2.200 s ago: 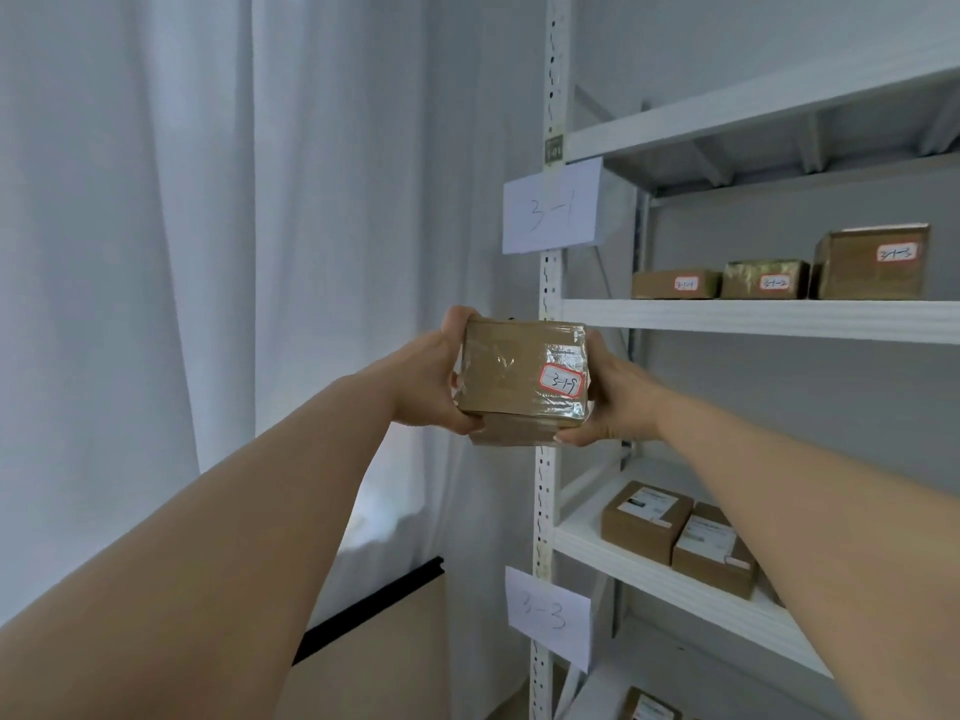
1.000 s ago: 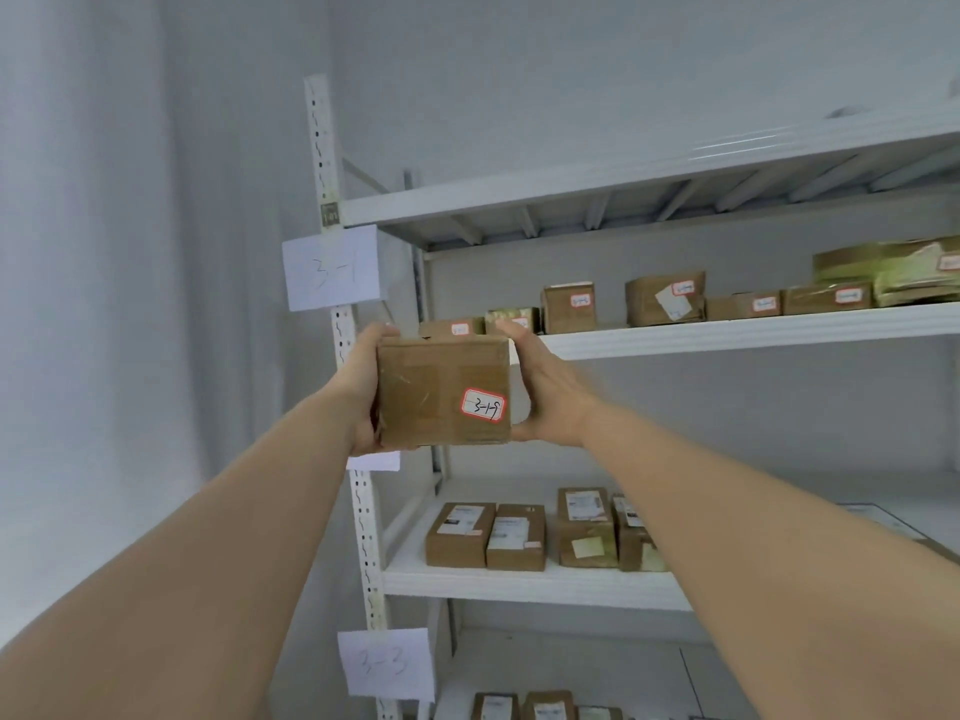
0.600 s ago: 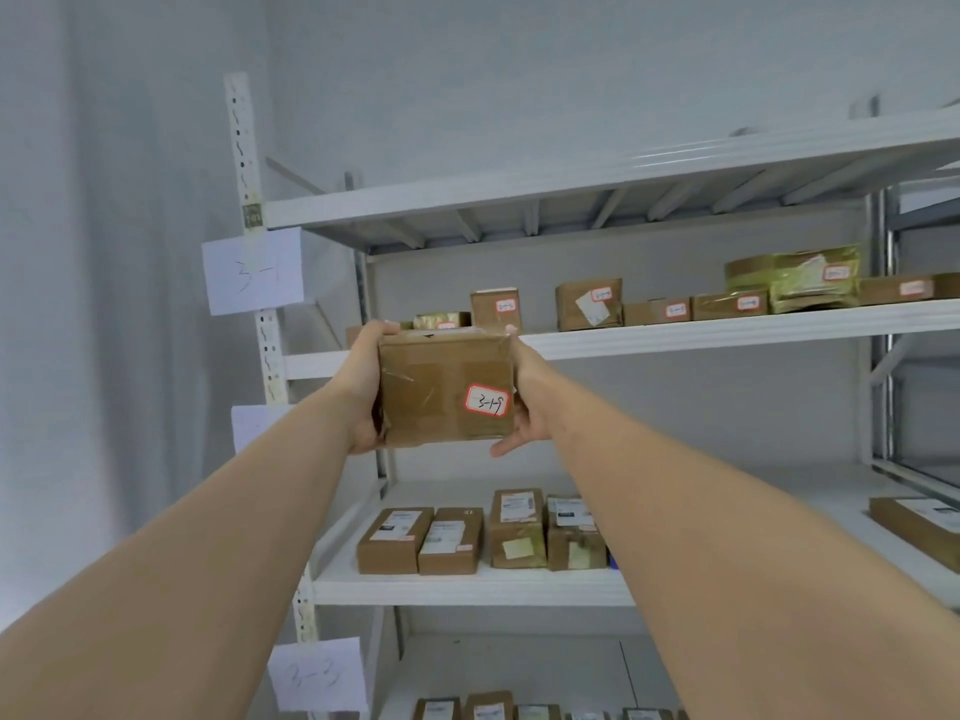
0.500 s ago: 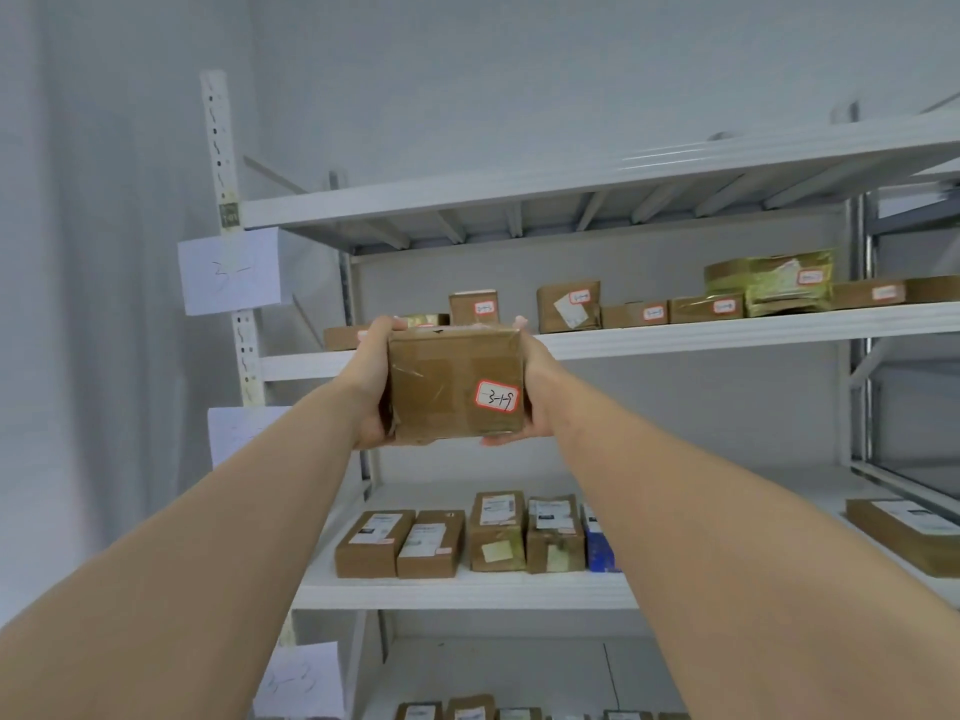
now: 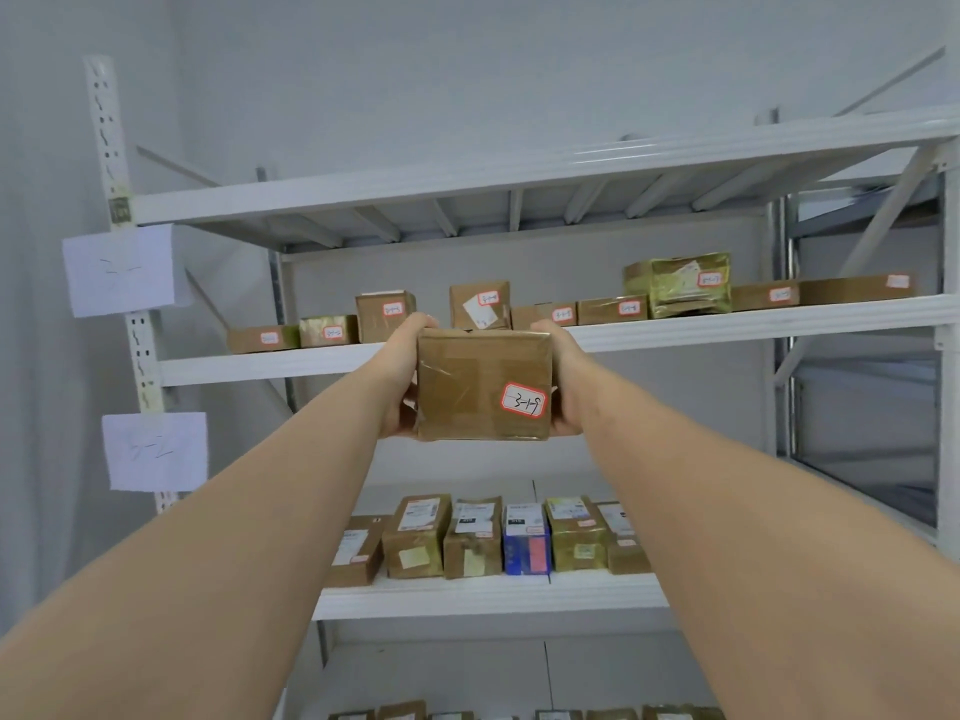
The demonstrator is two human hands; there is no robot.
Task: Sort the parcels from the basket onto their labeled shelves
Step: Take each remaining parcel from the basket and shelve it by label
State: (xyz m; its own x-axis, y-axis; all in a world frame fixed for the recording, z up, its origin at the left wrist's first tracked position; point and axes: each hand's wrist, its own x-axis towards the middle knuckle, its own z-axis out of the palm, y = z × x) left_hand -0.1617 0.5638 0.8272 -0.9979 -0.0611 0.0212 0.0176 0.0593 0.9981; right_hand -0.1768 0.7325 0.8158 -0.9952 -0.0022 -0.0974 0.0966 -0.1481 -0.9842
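In the head view you are holding a brown taped parcel (image 5: 483, 384) up in front of the upper shelf (image 5: 727, 324), your left hand (image 5: 402, 379) gripping its left side and your right hand (image 5: 563, 381) gripping its right side, the fingers of both wrapping round the edges so the box is sitting clamped between your palms. Its red-bordered sticker (image 5: 523, 399) is reading something like 3-1-9, which is seeming to match the paper sign (image 5: 118, 270) hanging left of that shelf, though the sign's writing is faint. The parcel is hanging just below and in front of the shelf's front edge, not yet resting on it. Judging by this, sorting is well under way: the upper shelf is already carrying a row of stickered boxes, among them a gold-wrapped package (image 5: 675, 285) to the right of your parcel, and the shelf below (image 5: 488, 595) is carrying a packed row including a blue box (image 5: 525, 545). The basket is not showing, so you cannot tell how many parcels are waiting.
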